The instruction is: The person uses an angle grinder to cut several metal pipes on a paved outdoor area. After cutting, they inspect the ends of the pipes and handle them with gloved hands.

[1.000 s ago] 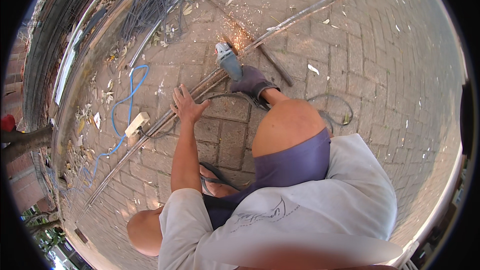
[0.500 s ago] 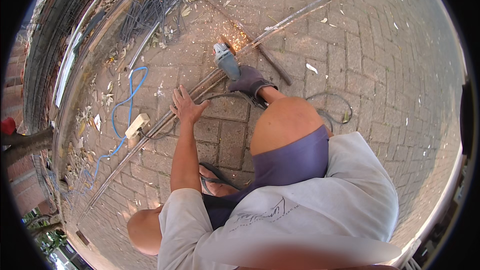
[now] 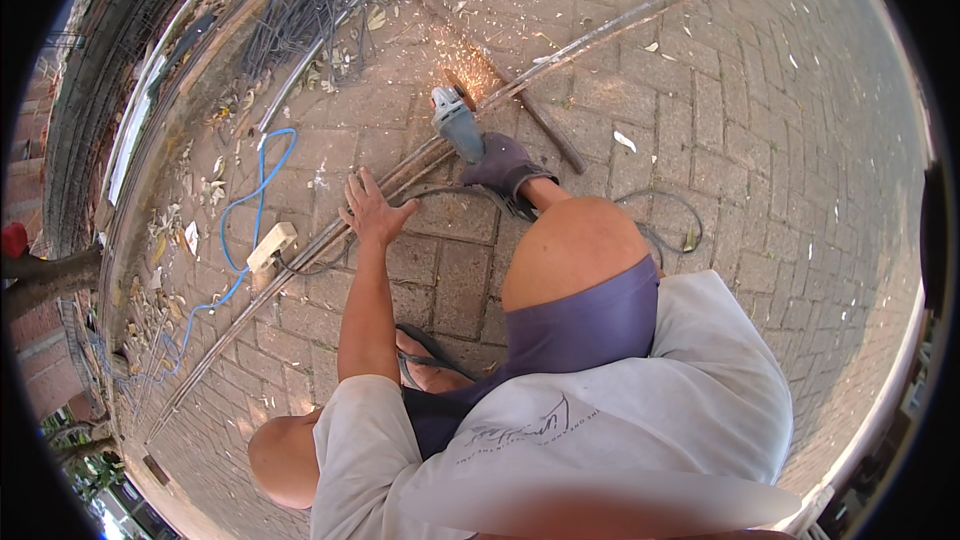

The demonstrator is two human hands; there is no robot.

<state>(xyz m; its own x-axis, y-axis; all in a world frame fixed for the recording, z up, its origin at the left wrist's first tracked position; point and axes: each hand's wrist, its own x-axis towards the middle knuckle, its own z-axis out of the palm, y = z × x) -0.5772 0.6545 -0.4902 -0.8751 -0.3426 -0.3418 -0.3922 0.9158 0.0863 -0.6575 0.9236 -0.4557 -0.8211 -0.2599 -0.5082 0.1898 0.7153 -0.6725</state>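
In a dark work glove, my right hand [image 3: 500, 166] is closed round the body of an angle grinder [image 3: 459, 128]. The grinder's disc [image 3: 461, 92] is at the long metal bar [image 3: 420, 162], and orange sparks spray up and away from it. My bare left hand [image 3: 373, 212] lies with fingers spread at the same bar, nearer its left part; whether the palm presses on it cannot be seen. A rusty rod [image 3: 550, 132] crosses beneath or against the bar just right of the disc.
A cream extension socket [image 3: 271, 246] with a blue cable [image 3: 262, 180] lies left of the bar. A black cord [image 3: 690, 202] loops on the brick paving [image 3: 740, 140]. Tangled wire [image 3: 310, 20], a thin pipe [image 3: 300, 85] and dry leaves lie at the far left. My sandalled foot [image 3: 425, 358] is close by.
Sparks still fly from the disc, in a somewhat larger spray. The view has shifted slightly; both hands keep nearly the same places on the bar and grinder.
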